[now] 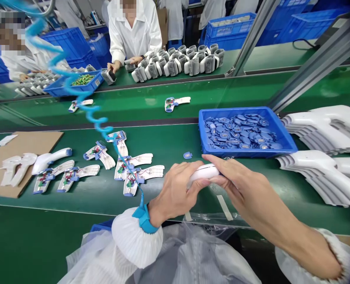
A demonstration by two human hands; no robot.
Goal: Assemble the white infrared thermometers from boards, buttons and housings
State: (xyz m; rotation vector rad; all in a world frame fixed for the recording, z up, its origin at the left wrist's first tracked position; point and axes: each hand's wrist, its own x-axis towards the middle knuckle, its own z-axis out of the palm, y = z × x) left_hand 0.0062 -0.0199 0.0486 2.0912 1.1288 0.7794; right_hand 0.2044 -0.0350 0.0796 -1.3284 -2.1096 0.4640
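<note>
Although only its rounded end is shown, a white plastic casing is gripped between the closed left hand and the pinching right hand above a green conveyor belt; a blue plastic tray of small blue parts is seen just beyond, and a blue wrist strap with a coiled cord is worn on the left wrist.

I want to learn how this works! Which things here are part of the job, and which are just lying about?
Probably the job:
left hand
right hand
white shell
blue tray
open units

Probably just nearby:
cardboard
gray devices
green-parts crate
</note>
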